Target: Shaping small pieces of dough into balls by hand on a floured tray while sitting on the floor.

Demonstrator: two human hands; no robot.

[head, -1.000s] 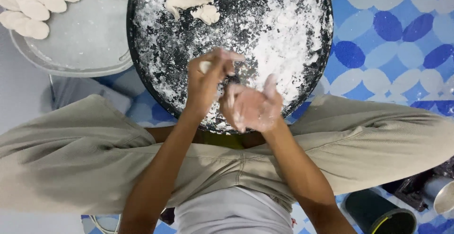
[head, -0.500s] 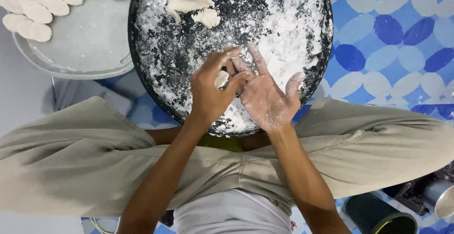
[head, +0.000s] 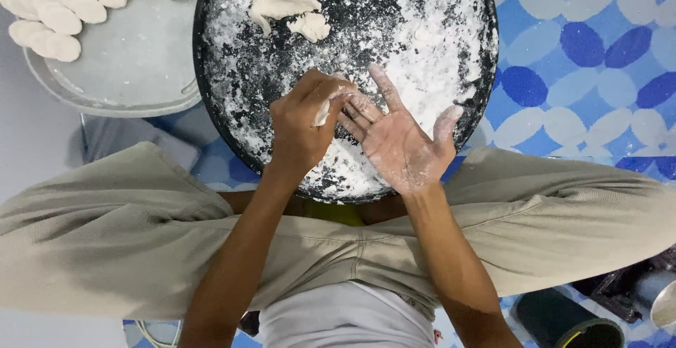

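Note:
A round black pan [head: 211, 102] dusted with white flour sits between my knees. My left hand [head: 304, 124] is closed around a small piece of white dough [head: 322, 114] over the pan's near part. My right hand [head: 403, 135] lies open, palm up and floury, with its fingertips touching the left hand's fingers. Two lumps of white dough [head: 285, 8] rest at the far side of the pan.
A grey metal tray [head: 120, 73] at the upper left holds several shaped dough pieces [head: 56, 10] along its far rim. My legs in beige trousers [head: 127, 228] spread to both sides. A blue and white patterned mat [head: 584, 45] covers the floor. Dark containers [head: 563, 316] stand at the lower right.
My hands have come apart from pressing together. The right hand has opened flat with its palm up, and the left hand has kept hold of the dough piece at its fingertips.

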